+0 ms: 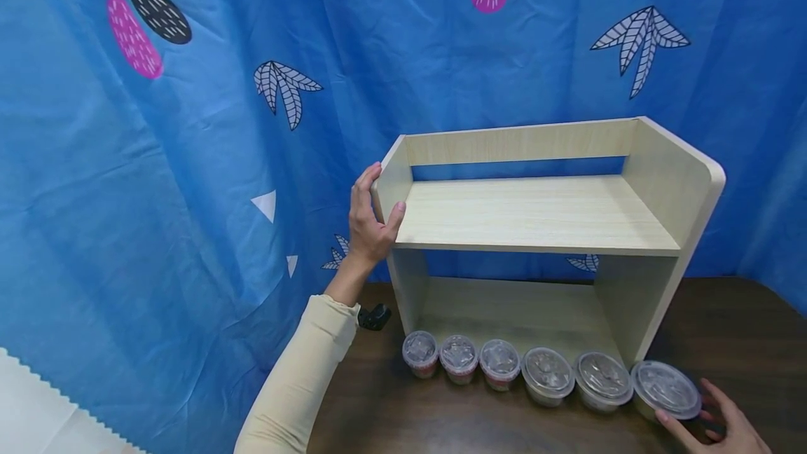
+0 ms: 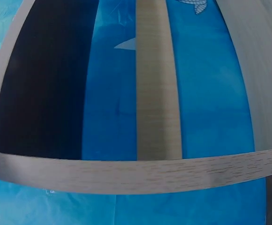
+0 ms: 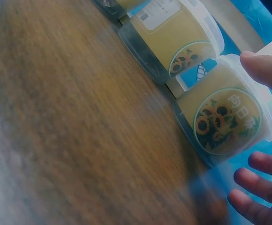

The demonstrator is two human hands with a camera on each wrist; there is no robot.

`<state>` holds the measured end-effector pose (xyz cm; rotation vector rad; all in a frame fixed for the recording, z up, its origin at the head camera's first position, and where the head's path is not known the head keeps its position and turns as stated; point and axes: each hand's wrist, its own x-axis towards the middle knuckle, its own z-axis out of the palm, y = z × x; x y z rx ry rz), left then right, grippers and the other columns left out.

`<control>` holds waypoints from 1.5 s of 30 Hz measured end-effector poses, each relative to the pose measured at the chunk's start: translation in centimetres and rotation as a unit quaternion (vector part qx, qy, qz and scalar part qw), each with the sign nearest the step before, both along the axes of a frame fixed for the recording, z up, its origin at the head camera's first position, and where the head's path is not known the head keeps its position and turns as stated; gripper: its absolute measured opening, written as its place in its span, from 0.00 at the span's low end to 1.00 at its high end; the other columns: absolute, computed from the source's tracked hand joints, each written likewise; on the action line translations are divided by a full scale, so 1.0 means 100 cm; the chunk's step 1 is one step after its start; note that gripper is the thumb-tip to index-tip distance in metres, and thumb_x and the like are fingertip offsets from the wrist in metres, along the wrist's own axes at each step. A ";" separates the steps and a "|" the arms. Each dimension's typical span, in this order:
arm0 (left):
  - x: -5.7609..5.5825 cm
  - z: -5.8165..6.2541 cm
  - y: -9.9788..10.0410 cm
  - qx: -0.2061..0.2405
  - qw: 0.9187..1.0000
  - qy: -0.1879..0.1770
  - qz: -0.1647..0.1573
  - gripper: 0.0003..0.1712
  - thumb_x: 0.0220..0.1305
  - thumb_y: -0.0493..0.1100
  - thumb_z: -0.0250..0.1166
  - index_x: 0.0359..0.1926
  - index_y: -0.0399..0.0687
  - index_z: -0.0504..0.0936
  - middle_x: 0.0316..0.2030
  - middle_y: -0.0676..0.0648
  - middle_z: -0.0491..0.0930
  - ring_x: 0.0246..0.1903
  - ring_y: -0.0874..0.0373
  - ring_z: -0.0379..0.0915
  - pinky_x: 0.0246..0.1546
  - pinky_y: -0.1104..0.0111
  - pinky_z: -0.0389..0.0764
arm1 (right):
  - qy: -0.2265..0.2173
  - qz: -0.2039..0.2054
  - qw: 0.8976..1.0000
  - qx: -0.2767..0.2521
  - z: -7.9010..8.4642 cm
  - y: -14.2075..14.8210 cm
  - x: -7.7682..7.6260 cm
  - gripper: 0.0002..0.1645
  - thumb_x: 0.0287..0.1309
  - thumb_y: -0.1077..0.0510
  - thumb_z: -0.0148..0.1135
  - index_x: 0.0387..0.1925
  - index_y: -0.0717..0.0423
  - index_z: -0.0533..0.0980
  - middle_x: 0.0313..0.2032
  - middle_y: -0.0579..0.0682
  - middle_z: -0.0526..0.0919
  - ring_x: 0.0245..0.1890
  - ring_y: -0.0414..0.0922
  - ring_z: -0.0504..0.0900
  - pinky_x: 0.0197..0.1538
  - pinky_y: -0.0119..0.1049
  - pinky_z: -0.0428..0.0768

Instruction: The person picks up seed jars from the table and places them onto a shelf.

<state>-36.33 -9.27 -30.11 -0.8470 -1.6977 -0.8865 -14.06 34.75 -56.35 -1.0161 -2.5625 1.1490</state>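
A pale wooden two-tier shelf (image 1: 536,212) stands on a dark table. My left hand (image 1: 372,219) grips its left side panel, thumb toward the inside and fingers along the outer edge; the left wrist view shows the shelf (image 2: 159,93) but no hand. Lidded clear tubs stand in a row before the lower board. At the right end, a round sunflower-label tub (image 1: 665,391) is between the thumb and fingers of my right hand (image 1: 725,422). In the right wrist view the thumb (image 3: 262,70) and index finger meet this tub's lid rim, while the lower fingers are spread apart from it.
Two more wide tubs (image 1: 603,380) and several small cups (image 1: 459,356) with clear lids continue the row leftward. Behind the shelf hangs a patterned blue cloth (image 1: 504,54). Brown table surface (image 1: 479,426) extends in front of the row.
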 end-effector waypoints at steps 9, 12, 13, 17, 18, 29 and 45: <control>-0.004 -0.001 0.002 0.018 1.000 0.005 -0.009 0.34 0.61 0.47 0.57 0.65 0.36 0.62 0.64 0.36 0.68 0.58 0.43 0.70 0.53 0.50 0.76 | 0.005 0.002 1.000 0.010 0.006 -0.010 0.001 0.69 0.48 0.33 0.70 0.74 0.69 0.46 0.60 0.78 0.62 0.54 0.71 0.67 0.49 0.59 0.73; -0.006 -0.001 0.002 0.022 1.000 0.008 -0.011 0.35 0.60 0.47 0.57 0.65 0.35 0.62 0.63 0.35 0.68 0.57 0.42 0.71 0.52 0.50 0.77 | 0.020 0.003 1.000 0.010 0.006 -0.012 0.000 0.69 0.48 0.35 0.72 0.74 0.70 0.47 0.60 0.78 0.63 0.54 0.71 0.69 0.51 0.60 0.73; -0.006 -0.002 0.002 0.024 1.000 0.011 -0.012 0.35 0.59 0.47 0.58 0.65 0.35 0.62 0.63 0.35 0.68 0.56 0.42 0.71 0.51 0.50 0.77 | 0.023 0.003 1.000 0.010 0.006 -0.012 0.000 0.69 0.48 0.35 0.72 0.74 0.70 0.47 0.61 0.78 0.63 0.54 0.72 0.69 0.51 0.60 0.73; -0.009 -0.001 0.001 0.030 0.999 0.021 -0.018 0.35 0.57 0.46 0.59 0.63 0.35 0.64 0.62 0.36 0.70 0.57 0.42 0.72 0.52 0.50 0.77 | 0.029 0.002 0.999 0.014 0.005 -0.013 -0.002 0.67 0.48 0.37 0.72 0.74 0.70 0.48 0.61 0.79 0.63 0.53 0.72 0.70 0.50 0.60 0.74; -0.010 0.000 0.001 0.031 0.999 0.024 -0.022 0.35 0.57 0.46 0.59 0.63 0.35 0.64 0.62 0.36 0.70 0.57 0.42 0.71 0.53 0.50 0.76 | 0.029 0.002 0.999 0.014 0.006 -0.014 -0.002 0.67 0.49 0.37 0.72 0.74 0.70 0.47 0.61 0.79 0.63 0.53 0.72 0.70 0.50 0.60 0.74; -0.014 -0.001 0.000 0.044 0.995 0.051 -0.072 0.34 0.50 0.45 0.59 0.58 0.32 0.68 0.62 0.32 0.69 0.62 0.39 0.66 0.59 0.51 0.69 | 0.004 0.007 0.999 0.031 0.014 -0.020 0.000 0.68 0.47 0.37 0.72 0.73 0.72 0.48 0.62 0.78 0.62 0.56 0.71 0.68 0.49 0.58 0.76; -0.017 -0.007 0.008 0.060 0.996 0.045 -0.040 0.31 0.50 0.39 0.59 0.58 0.35 0.68 0.60 0.36 0.71 0.57 0.42 0.64 0.55 0.52 0.69 | -0.021 -0.020 0.999 0.026 0.005 -0.018 -0.003 0.71 0.46 0.31 0.70 0.74 0.68 0.47 0.60 0.78 0.65 0.51 0.70 0.73 0.47 0.57 0.75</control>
